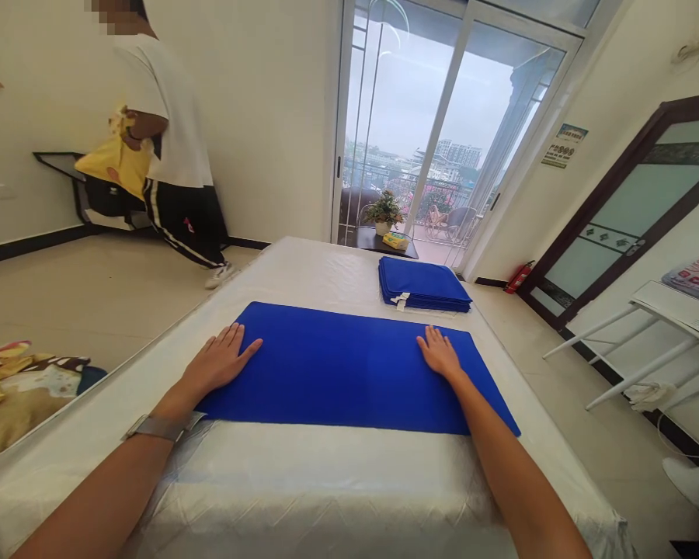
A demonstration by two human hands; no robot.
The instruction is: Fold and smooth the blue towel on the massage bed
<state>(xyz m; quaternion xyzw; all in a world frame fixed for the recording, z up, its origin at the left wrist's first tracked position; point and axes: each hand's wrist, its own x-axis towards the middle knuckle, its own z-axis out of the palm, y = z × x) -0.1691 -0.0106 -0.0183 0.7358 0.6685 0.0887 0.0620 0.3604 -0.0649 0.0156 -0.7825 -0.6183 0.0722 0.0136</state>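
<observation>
A long blue cloth (343,369) lies flat across a table covered in white plastic sheeting (303,481). My left hand (218,361) rests palm down on the cloth's left end, fingers stretched out. My right hand (439,353) lies flat on the cloth's right part, fingers together and extended. Neither hand grips anything. A watch band sits on my left wrist. Behind the cloth, toward the far right of the table, a stack of folded blue cloths (422,283) with a white tag sits square.
Another person (163,147) in a white shirt and dark trousers stands at the far left, holding a yellow bag. Glass sliding doors (436,132) open to a balcony beyond the table. A white stand (664,326) is at the right. Bedding (17,388) lies at the left.
</observation>
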